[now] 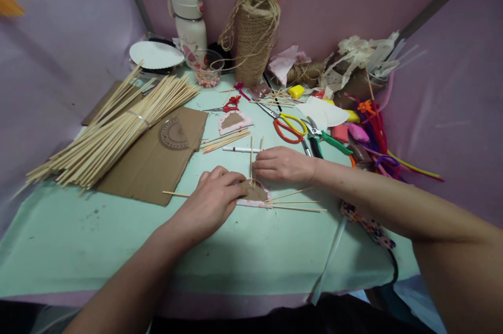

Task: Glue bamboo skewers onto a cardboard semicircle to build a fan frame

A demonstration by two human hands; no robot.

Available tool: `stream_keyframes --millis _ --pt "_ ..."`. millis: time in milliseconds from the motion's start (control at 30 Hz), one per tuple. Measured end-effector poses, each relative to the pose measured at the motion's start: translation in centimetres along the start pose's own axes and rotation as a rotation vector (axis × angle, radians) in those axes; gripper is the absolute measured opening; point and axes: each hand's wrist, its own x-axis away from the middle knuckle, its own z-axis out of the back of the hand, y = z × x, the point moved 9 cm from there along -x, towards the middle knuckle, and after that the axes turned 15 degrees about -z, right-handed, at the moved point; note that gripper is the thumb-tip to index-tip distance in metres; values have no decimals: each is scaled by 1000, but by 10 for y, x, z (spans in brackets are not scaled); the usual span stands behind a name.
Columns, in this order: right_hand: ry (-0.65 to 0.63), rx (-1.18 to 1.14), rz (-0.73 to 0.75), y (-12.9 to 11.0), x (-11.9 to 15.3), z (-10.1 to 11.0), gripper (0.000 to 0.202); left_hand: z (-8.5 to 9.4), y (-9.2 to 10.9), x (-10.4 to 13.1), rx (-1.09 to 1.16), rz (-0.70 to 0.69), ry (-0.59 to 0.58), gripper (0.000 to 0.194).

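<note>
A half-round cardboard piece (pixel 257 194) with a pink-and-white edge lies at the middle of the table. My left hand (pixel 214 195) rests on its left part, fingers pressed down on it. Two thin sticks (pixel 252 158) stand up from its upper edge. Beside them my right hand (pixel 281 165) is closed, its fingertips near the sticks; what they pinch is too small to make out. Several loose sticks (pixel 298 208) fan out to the right of the piece, and one stick end (pixel 175 194) shows left of my left hand.
A stick bundle (pixel 118 135) and protractor (pixel 174 133) lie on cardboard (pixel 157 166) at left. Behind are a white bottle (pixel 190 25), twine roll (pixel 255 35), bead cup (pixel 206 69), scissors (pixel 288 129), green-handled pruners (pixel 334 141) and a second half-round piece (pixel 234 121).
</note>
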Motion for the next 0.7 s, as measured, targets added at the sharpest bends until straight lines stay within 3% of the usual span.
stream_keyframes --millis 500,700 --pt "-34 -9 -29 3 2 -2 27 0 0 1 -5 -2 5 31" --pt "12 -45 -73 10 9 11 28 0 -1 1 -11 -4 6 31"
